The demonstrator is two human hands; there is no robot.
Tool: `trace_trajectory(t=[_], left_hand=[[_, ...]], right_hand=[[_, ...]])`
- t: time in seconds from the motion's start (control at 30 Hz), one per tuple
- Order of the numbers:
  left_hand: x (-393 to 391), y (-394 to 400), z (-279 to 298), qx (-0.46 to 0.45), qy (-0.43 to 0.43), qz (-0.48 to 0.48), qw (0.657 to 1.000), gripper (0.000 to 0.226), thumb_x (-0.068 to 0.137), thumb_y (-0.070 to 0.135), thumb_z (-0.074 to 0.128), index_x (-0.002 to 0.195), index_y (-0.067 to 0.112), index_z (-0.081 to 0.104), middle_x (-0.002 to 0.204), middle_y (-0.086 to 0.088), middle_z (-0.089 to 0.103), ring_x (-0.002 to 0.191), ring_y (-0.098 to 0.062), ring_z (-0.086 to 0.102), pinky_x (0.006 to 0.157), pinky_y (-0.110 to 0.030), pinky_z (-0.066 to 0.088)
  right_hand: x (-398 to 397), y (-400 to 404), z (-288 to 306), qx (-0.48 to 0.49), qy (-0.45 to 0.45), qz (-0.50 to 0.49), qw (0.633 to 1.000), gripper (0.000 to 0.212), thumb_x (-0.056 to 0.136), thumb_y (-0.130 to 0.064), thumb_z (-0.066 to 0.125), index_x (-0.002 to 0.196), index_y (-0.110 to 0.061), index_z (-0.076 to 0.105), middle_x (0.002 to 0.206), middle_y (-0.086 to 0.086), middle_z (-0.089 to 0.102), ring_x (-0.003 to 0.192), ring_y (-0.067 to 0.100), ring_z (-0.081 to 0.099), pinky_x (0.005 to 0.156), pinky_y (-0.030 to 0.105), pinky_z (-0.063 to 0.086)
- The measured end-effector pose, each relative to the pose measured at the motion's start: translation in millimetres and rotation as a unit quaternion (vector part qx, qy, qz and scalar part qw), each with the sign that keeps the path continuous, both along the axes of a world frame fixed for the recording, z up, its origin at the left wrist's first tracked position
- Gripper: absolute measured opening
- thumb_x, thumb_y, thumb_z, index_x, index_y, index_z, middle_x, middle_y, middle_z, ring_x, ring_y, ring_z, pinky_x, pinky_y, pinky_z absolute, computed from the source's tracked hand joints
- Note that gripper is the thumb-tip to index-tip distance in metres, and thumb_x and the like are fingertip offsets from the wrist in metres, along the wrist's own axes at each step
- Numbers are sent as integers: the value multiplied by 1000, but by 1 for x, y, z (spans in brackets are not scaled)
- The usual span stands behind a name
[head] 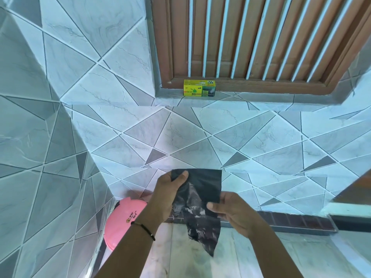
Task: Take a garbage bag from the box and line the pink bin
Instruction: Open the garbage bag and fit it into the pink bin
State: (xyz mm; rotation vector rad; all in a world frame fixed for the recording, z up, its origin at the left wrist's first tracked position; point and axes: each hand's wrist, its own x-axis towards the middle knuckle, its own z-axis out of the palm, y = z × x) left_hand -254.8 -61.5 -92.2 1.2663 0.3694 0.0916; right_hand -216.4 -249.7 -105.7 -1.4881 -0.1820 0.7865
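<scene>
A black garbage bag (pixel 200 199), still mostly folded, hangs between my hands in front of the tiled wall. My left hand (pixel 169 192) pinches its upper left corner, thumb on the front. My right hand (pixel 230 210) grips its right edge lower down. A loose crumpled tail of the bag dangles below them. The pink bin (pixel 122 219) stands on the floor in the corner at the lower left, partly hidden by my left forearm. The yellow-green bag box (pixel 199 88) sits on the window sill above.
A brown wooden window frame (pixel 261 85) with white bars fills the upper right. Tiled walls meet in a corner on the left. A dark brick-pattern strip (pixel 291 221) runs along the wall base above the pale floor.
</scene>
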Motion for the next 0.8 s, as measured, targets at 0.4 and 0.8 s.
trace_trajectory(t=[0.4,0.8], left_hand=[[-38,-21,-33,32,57,6,998,20,91,8,53,104,3,68,105,-20,71,93,-29,68,80,-35,56],[-41,-26,-14,50,12,108,993,18,81,26,69,85,9,73,79,-10,75,71,-22,67,65,-31,55]], right_hand=[[-24,-10,-4,66,48,-104,991,12,86,-3,57,86,-2,69,77,10,71,70,21,66,66,31,57],[-32,4,3,70,30,-88,993,20,85,-21,59,76,-3,63,55,9,54,48,15,52,51,28,51]])
